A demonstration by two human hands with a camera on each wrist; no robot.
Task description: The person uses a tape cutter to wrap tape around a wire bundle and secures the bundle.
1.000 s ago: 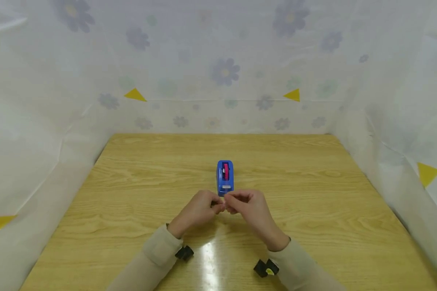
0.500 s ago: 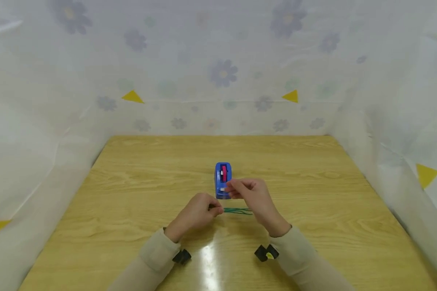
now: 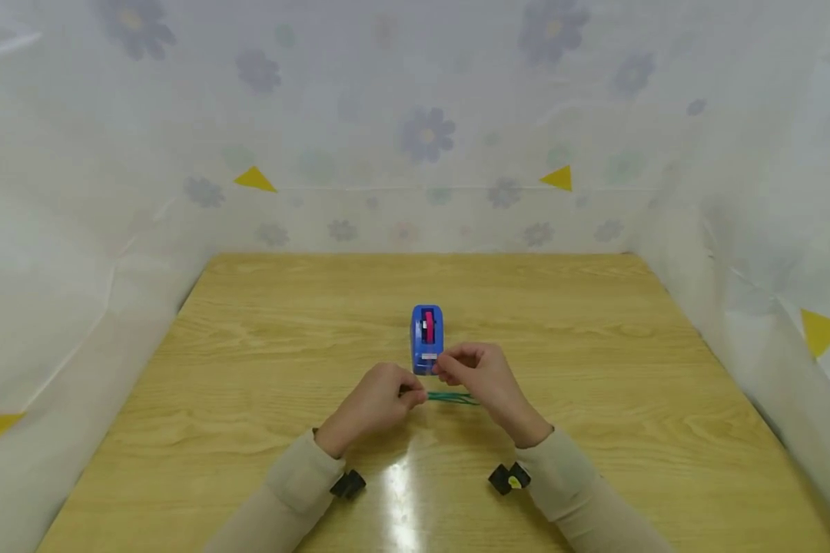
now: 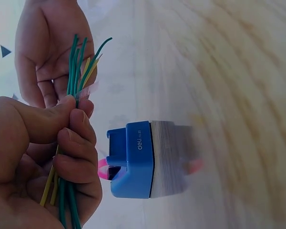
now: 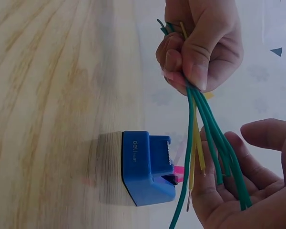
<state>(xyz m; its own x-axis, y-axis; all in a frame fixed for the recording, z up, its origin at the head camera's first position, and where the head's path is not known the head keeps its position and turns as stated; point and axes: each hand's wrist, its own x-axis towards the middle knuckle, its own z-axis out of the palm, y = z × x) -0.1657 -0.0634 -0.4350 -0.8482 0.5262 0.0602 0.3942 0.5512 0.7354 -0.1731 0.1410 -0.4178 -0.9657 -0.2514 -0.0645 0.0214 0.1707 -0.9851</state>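
Note:
My left hand (image 3: 379,401) grips a bundle of green and yellow wires (image 5: 214,129) in front of the tape dispenser. Wire ends stick out at both sides of the fist. A small clear, pinkish piece of tape (image 4: 86,90) sits on the bundle beside the left thumb. My right hand (image 3: 486,384) hovers just past the wires, close to the dispenser's front corner. In the right wrist view its thumb stands apart from the loosely bent fingers, with nothing visible between them. The blue tape dispenser (image 3: 427,361) stands upright, a pink roll inside.
The wood-grained table (image 3: 283,322) lies under both hands. White flowered sheeting (image 3: 360,115) closes off the back and both sides, with yellow triangles stuck on it. Black camera mounts (image 3: 349,485) sit at both wrists.
A second ago both hands' fingertips met in front of the dispenser. My right hand has since moved off, up and to the right, uncovering the green wires. My left hand barely moved.

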